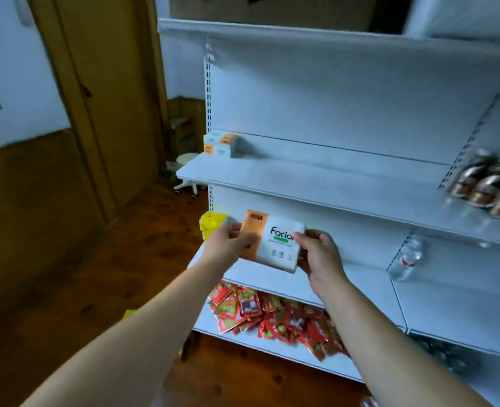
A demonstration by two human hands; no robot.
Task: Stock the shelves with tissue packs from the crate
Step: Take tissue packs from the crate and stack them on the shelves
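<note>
Left hand and right hand, each gripping one end of a single tissue pack, thumbs on its printed face. The white and orange pack is tilted and held in the air before the left end of the white shelving unit, above a lower shelf. A yellow object, partly hidden, shows just behind the left hand. Stacked tissue packs sit at the left end of the middle shelf. Red sachets are heaped on the bottom shelf. A water bottle and brown packets occupy the right bay. At left, a wooden door.
</note>
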